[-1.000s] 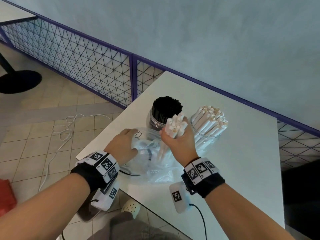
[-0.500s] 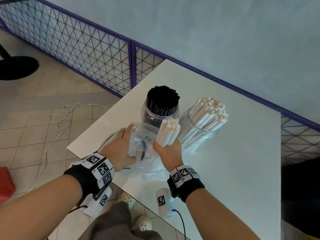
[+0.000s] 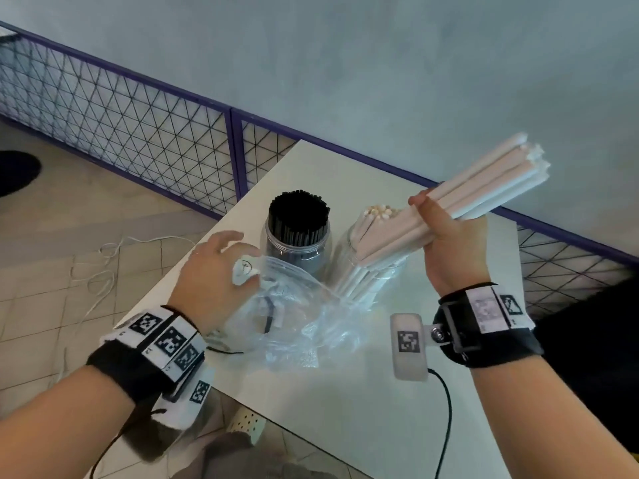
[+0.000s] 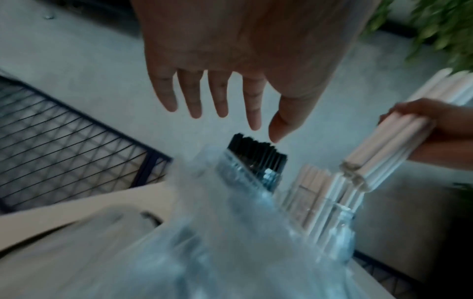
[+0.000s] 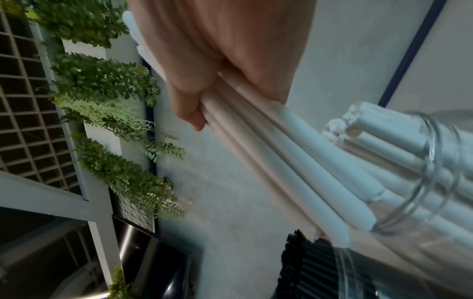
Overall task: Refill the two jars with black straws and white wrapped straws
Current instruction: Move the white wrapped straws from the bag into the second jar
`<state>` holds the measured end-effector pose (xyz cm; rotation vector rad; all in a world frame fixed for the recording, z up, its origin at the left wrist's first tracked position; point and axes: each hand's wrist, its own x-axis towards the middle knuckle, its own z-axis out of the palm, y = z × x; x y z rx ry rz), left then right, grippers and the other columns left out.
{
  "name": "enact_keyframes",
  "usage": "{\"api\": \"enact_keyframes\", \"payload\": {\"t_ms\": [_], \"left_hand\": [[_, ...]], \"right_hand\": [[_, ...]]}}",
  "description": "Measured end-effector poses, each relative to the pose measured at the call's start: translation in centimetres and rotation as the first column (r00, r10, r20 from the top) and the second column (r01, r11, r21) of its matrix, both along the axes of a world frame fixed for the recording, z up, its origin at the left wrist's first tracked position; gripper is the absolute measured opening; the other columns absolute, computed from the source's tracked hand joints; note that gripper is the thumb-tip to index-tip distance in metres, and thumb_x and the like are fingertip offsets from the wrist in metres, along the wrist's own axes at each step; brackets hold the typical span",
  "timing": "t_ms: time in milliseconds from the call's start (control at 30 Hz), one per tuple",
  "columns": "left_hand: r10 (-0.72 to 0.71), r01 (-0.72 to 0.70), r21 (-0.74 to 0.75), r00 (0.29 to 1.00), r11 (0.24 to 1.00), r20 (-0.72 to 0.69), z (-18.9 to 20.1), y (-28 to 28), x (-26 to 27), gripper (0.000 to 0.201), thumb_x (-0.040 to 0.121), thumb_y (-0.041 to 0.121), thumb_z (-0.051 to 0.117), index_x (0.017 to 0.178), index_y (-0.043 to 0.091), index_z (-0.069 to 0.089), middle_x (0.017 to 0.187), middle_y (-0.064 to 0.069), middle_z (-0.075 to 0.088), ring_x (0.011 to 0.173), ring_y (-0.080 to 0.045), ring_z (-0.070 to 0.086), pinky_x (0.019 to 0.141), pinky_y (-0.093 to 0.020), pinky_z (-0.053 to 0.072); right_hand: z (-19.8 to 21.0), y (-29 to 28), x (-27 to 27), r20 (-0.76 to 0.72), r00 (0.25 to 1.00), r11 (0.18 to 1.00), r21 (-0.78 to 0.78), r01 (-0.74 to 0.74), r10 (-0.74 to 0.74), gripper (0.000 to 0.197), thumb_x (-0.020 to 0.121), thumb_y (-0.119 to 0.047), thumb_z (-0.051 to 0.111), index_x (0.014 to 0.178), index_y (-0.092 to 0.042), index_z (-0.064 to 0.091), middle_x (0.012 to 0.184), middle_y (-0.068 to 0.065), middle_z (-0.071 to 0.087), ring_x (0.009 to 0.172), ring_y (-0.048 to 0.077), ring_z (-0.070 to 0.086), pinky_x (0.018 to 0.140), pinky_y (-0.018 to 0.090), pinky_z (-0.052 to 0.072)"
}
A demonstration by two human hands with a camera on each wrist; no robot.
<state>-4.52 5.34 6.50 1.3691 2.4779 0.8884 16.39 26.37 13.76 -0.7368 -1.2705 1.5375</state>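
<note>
**Hands over the bag and jars**

Left hand [image 3: 216, 271] is held with fingers spread and relaxed above the clear bag [image 3: 297, 326], nothing gripped. Just beyond its fingertips stands the black-straw jar [image 3: 297, 233]. Beside that, under the right hand [image 3: 449, 243], the white-straw jar [image 3: 366, 267] is seen. A bundle [image 3: 484, 188] of white wrapped straws is clasped by the right hand, tilted, its lower end at that jar's mouth.

Head view looks down on the table [image 3: 345, 392]; 2 wrist views look close along the hands.
</note>
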Motion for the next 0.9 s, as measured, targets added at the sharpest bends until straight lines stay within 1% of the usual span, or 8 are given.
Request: {"api": "enact_keyframes", "payload": {"t_ms": [100,233,300,400,600,767,833,900], "left_hand": [[-0.238,0.239,0.097,0.971,0.966,-0.025,2.3,3.5,2.2,0.033,0.082,0.019,0.064,0.115,0.025,0.062,0.122,0.008,0.054,0.108,-0.014,0.054,0.096,-0.033,0.044],[-0.47,0.466,-0.113,0.883,0.878,-0.011,2.0,9.9,5.1,0.042,0.085,0.015,0.055,0.127,0.019,0.054,0.13,0.001,0.051,0.117,-0.019,0.051,0.1,-0.036,0.043],[-0.493,0.473,-0.238,0.87,0.848,-0.029,1.5,12.1,6.1,0.047,0.085,0.013,0.051,0.132,0.015,0.048,0.137,-0.001,0.047,0.121,-0.022,0.05,0.101,-0.037,0.044],[-0.499,0.409,-0.404,0.855,0.818,-0.143,1.1,13.6,7.0,0.05,0.089,0.015,0.049,0.138,0.01,0.04,0.146,0.001,0.036,0.12,-0.026,0.049,0.095,-0.036,0.047],[-0.595,0.497,-0.37,0.772,0.785,-0.223,0.1,13.7,5.6,0.051,0.089,0.012,0.049,0.138,0.01,0.036,0.144,-0.001,0.035,0.124,-0.021,0.044,0.097,-0.028,0.04],[-0.656,0.546,-0.388,0.711,0.742,-0.255,-0.3,13.6,4.7,0.058,0.086,0.01,0.05,0.142,0.012,0.033,0.146,-0.003,0.033,0.133,-0.021,0.033,0.11,-0.03,0.031],[-0.657,0.54,-0.399,0.704,0.741,-0.269,-0.1,13.9,4.9,0.056,0.087,0.01,0.048,0.141,0.011,0.034,0.144,-0.004,0.035,0.131,-0.022,0.036,0.11,-0.03,0.031],[-0.646,0.534,-0.384,0.708,0.753,-0.284,0.3,14.2,5.1,0.051,0.085,0.011,0.048,0.135,0.01,0.038,0.134,-0.006,0.043,0.119,-0.024,0.047,0.1,-0.032,0.04]], "right_hand": [[-0.1,1.0,-0.5,0.024,0.999,1.0,-0.002,0.028,-0.028,0.011,0.077,-0.002,0.074,0.082,-0.009,0.067,0.085,0.009,0.065,0.084,0.021,0.064,0.081,0.036,0.053],[-0.7,2.0,-1.6,0.087,0.99,0.994,-0.006,0.109,-0.108,0.011,0.074,-0.003,0.076,0.081,-0.007,0.07,0.078,0.004,0.067,0.077,0.018,0.065,0.072,0.032,0.053],[-1.3,2.5,-1.8,0.093,0.984,0.987,-0.041,0.156,-0.152,0.018,0.073,-0.005,0.078,0.088,-0.001,0.071,0.079,0.002,0.068,0.075,0.014,0.066,0.07,0.029,0.053],[-1.9,3.1,-2.0,0.108,0.979,0.98,-0.079,0.183,-0.174,0.02,0.073,-0.007,0.08,0.09,-0.003,0.071,0.083,0.003,0.072,0.075,0.012,0.069,0.069,0.026,0.054],[-1.9,4.1,-2.8,0.208,0.972,0.994,0.031,0.101,-0.106,0.025,0.076,-0.011,0.079,0.098,-0.002,0.071,0.091,0.004,0.073,0.084,0.015,0.07,0.074,0.027,0.057],[-2.0,4.1,-3.5,0.277,0.96,0.994,0.112,0.004,-0.035,0.023,0.079,-0.01,0.077,0.099,0.001,0.07,0.091,0.003,0.073,0.083,0.011,0.07,0.072,0.019,0.054],[-2.1,4.2,-3.6,0.284,0.959,0.991,0.128,-0.029,-0.008,0.02,0.081,-0.008,0.075,0.098,0.001,0.07,0.092,0.004,0.072,0.086,0.013,0.07,0.074,0.022,0.054],[-2.2,4.1,-3.7,0.306,0.952,0.986,0.148,-0.08,0.031,0.017,0.082,-0.005,0.072,0.098,0.0,0.07,0.093,0.005,0.073,0.09,0.015,0.069,0.079,0.026,0.055]]}}
